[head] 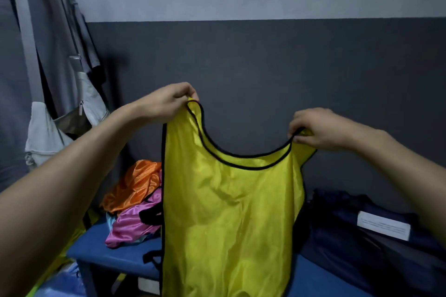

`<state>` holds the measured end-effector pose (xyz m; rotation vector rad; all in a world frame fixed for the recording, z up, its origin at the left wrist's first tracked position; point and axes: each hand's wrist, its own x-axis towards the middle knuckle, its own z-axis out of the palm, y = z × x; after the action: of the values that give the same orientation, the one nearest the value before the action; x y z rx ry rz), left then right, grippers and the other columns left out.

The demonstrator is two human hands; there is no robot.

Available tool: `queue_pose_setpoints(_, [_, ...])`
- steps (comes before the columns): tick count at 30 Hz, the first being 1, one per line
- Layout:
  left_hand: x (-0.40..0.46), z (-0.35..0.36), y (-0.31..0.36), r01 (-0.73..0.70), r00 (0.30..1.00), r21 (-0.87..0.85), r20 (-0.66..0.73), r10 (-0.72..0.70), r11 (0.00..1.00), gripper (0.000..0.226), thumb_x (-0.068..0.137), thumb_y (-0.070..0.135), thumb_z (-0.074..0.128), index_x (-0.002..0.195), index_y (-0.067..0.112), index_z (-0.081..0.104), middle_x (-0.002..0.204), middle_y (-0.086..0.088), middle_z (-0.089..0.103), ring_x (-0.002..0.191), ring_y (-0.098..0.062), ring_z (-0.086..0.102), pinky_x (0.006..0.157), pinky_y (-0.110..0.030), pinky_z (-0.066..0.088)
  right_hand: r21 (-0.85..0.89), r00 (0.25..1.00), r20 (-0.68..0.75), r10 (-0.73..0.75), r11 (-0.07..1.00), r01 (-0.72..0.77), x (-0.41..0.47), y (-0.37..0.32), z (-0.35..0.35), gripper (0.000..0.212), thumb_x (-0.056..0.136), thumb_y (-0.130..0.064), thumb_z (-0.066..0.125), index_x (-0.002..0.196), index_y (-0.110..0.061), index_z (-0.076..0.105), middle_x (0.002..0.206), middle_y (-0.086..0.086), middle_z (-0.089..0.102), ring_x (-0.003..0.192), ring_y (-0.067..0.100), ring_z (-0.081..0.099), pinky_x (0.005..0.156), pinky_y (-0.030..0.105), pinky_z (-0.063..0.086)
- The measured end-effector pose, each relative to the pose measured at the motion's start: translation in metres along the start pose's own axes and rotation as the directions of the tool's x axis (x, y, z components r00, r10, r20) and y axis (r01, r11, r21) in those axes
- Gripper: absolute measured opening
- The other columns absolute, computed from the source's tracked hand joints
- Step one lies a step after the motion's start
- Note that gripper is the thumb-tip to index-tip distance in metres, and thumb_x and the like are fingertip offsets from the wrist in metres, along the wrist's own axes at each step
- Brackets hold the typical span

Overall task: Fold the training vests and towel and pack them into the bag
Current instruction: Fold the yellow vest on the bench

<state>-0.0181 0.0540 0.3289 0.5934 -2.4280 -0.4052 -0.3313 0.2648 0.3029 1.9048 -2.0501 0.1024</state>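
Your left hand and right hand each pinch a shoulder strap of the yellow vest, hanging mid-frame. Keep both straps level, then lay it flat on the blue tabletop near the bag, lower right.

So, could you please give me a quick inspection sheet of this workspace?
Surface: blue bench against the wall.
Job's things: yellow vest held up by its shoulders; orange vest and pink vest heaped on the bench; dark bag at right.
Clutter: cloth below the bench, unclear.
Grips: left hand and right hand each pinch a shoulder.
Cables: nothing seen.
Surroundings: grey wall; clothes hanging at left.
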Motion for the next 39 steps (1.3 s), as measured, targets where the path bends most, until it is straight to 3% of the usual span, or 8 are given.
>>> queue_pose_setpoints(5, [-0.006, 0.0, 0.012, 0.021, 0.996, -0.17, 0.093, -0.005, 0.985, 0.034, 0.077, 0.033, 0.046, 0.102, 0.024, 0.067, 0.097, 0.007, 0.067, 0.086, -0.008, 0.06, 0.085, -0.033, 0.047, 0.079, 0.999, -0.001, -0.052, 0.996, 0.052, 0.009, -0.012, -0.025, 0.018, 0.09, -0.026, 0.074, 0.106, -0.033, 0.07, 0.103, -0.016, 0.069, 0.101, 0.011, 0.064, 0.092, 0.037, 0.051])
queue_pose_setpoints(12, [-0.009, 0.001, 0.018, -0.093, 0.995, -0.04, 0.033, 0.095, 0.995, 0.035, 0.088, 0.048, 0.077, 0.091, 0.015, 0.066, 0.084, -0.005, 0.067, 0.073, -0.013, 0.063, 0.068, -0.036, 0.049, 0.455, 0.995, -0.058, -0.087, 0.884, 0.104, 0.011, -0.017, -0.034, 0.036, 0.08, -0.012, 0.086, 0.104, -0.035, 0.072, 0.091, -0.004, 0.068, 0.072, 0.001, 0.057, 0.071, 0.022, 0.047])
queue_pose_setpoints(17, [-0.013, 0.029, 0.06, -0.167, 0.975, -0.148, 0.123, 0.185, 0.975, 0.031, 0.089, 0.046, 0.075, 0.109, 0.023, 0.074, 0.106, 0.007, 0.074, 0.1, -0.009, 0.068, 0.089, -0.027, 0.051, 0.556, 0.956, -0.147, -0.256, 0.778, 0.293, 0.019, -0.056, -0.047, 0.038, 0.082, -0.004, 0.083, 0.112, -0.024, 0.072, 0.093, -0.008, 0.069, 0.087, 0.006, 0.068, 0.082, 0.021, 0.052])
queue_pose_setpoints(23, [-0.004, 0.063, 0.074, -0.092, 0.972, -0.2, 0.193, 0.132, 0.975, 0.052, 0.082, 0.048, 0.082, 0.091, -0.001, 0.068, 0.08, -0.007, 0.068, 0.076, -0.018, 0.062, 0.073, -0.038, 0.047, 0.514, 0.91, -0.256, -0.326, 0.751, 0.414, 0.025, -0.078, -0.053, 0.036, 0.079, 0.006, 0.079, 0.111, -0.01, 0.072, 0.101, -0.002, 0.073, 0.096, 0.013, 0.07, 0.087, 0.026, 0.055])
queue_pose_setpoints(27, [-0.006, 0.064, 0.068, -0.06, 0.975, -0.358, 0.181, 0.132, 0.932, 0.043, 0.085, 0.044, 0.08, 0.093, 0.002, 0.072, 0.08, -0.018, 0.065, 0.075, -0.021, 0.056, 0.074, -0.038, 0.04, 0.582, 0.944, -0.308, -0.114, 0.763, 0.282, 0.018, -0.064, -0.049, 0.045, 0.079, -0.013, 0.088, 0.118, -0.025, 0.07, 0.122, -0.005, 0.061, 0.096, 0.002, 0.062, 0.082, 0.022, 0.051])
queue_pose_setpoints(30, [-0.007, 0.06, 0.071, -0.077, 0.977, -0.377, 0.157, 0.145, 0.923, 0.019, 0.091, 0.032, 0.078, 0.092, 0.013, 0.078, 0.093, -0.019, 0.074, 0.079, -0.017, 0.064, 0.078, -0.036, 0.047, 0.747, 0.99, -0.112, 0.089, 0.665, 0.024, 0.007, -0.061, -0.043, 0.062, 0.075, -0.034, 0.089, 0.131, -0.032, 0.064, 0.136, -0.01, 0.057, 0.11, 0.007, 0.063, 0.085, 0.022, 0.052])
queue_pose_setpoints(34, [-0.006, 0.059, 0.077, -0.079, 0.981, -0.356, 0.14, 0.137, 0.931, 0.015, 0.091, 0.03, 0.077, 0.091, 0.016, 0.079, 0.092, -0.013, 0.075, 0.08, -0.018, 0.067, 0.08, -0.036, 0.05, 0.838, 0.98, 0.182, 0.075, 0.51, -0.194, 0.002, -0.059, -0.04, 0.059, 0.08, -0.063, 0.069, 0.115, -0.017, 0.075, 0.112, 0.002, 0.077, 0.106, 0.023, 0.073, 0.092, 0.038, 0.057])
queue_pose_setpoints(39, [-0.008, 0.059, 0.081, -0.121, 0.983, -0.29, 0.098, 0.155, 0.949, 0.016, 0.091, 0.031, 0.077, 0.088, 0.015, 0.077, 0.088, -0.009, 0.076, 0.087, -0.029, 0.071, 0.084, -0.044, 0.054, 0.89, 0.988, 0.131, 0.087, 0.429, -0.156, 0.002, -0.064, -0.045, 0.044, 0.093, -0.05, 0.065, 0.101, -0.008, 0.076, 0.098, 0.007, 0.078, 0.088, 0.023, 0.073, 0.084, 0.039, 0.056])
